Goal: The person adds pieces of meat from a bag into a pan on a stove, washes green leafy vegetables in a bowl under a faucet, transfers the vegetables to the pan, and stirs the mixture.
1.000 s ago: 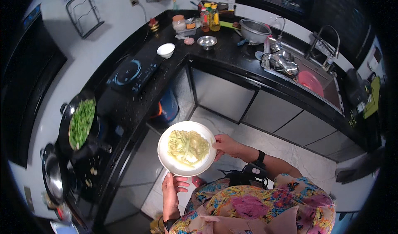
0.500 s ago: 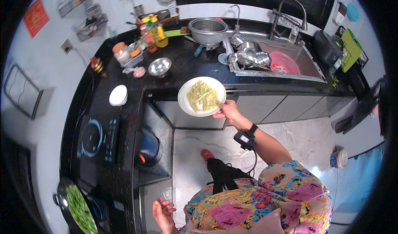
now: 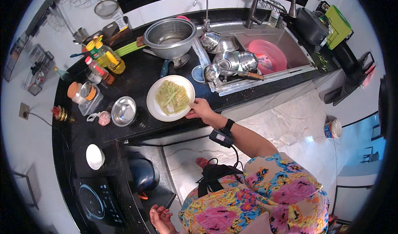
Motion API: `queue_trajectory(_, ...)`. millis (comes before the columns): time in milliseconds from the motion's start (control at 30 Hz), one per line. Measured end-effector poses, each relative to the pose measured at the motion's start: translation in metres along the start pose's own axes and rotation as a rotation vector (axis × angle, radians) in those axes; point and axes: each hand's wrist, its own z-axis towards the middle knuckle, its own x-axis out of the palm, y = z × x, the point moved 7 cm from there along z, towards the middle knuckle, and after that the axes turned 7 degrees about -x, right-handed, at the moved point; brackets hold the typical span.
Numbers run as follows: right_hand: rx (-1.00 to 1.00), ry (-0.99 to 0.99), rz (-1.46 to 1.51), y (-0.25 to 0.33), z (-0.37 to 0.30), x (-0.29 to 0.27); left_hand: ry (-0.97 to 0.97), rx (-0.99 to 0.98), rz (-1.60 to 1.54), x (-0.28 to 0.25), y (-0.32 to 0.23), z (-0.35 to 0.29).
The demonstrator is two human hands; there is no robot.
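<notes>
My right hand (image 3: 201, 111) grips the right rim of a round white plate (image 3: 151, 100), fingers closed on its edge. On the plate lies pale yellow-green food (image 3: 172, 96) that looks like cooked strips or slices. The plate is at the counter's front part, beside a small steel bowl (image 3: 123, 111) on its left; I cannot tell whether it touches the surface. My left hand (image 3: 161, 218) hangs low near the cabinet front, holding nothing, its fingers loosely curled and apart.
A steel sink (image 3: 298, 47) at the right holds a pink basin (image 3: 273, 56) and steel bowls (image 3: 227, 61). Behind the plate stands a large grey pot (image 3: 170, 37). Oil bottles (image 3: 111, 60), a white bowl (image 3: 95, 157) and an induction cooktop (image 3: 97, 201) line the left. Below, a cabinet stands open.
My right hand has carried the plate forward, over the black counter, closer to the small steel bowl. The whole view has turned and come nearer the counter. My left hand stays low.
</notes>
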Motion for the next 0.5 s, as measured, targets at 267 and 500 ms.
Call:
queue_trajectory(267,-0.771,-0.327,-1.248,0.088,-0.025,-0.085,0.021,-0.077,0.063,0.037,-0.010,0.031)
queue_trajectory(500,-0.546,-0.616,-2.155,0.154,-0.030,-0.214,0.111,-0.089,0.142,0.060,-0.014,0.056)
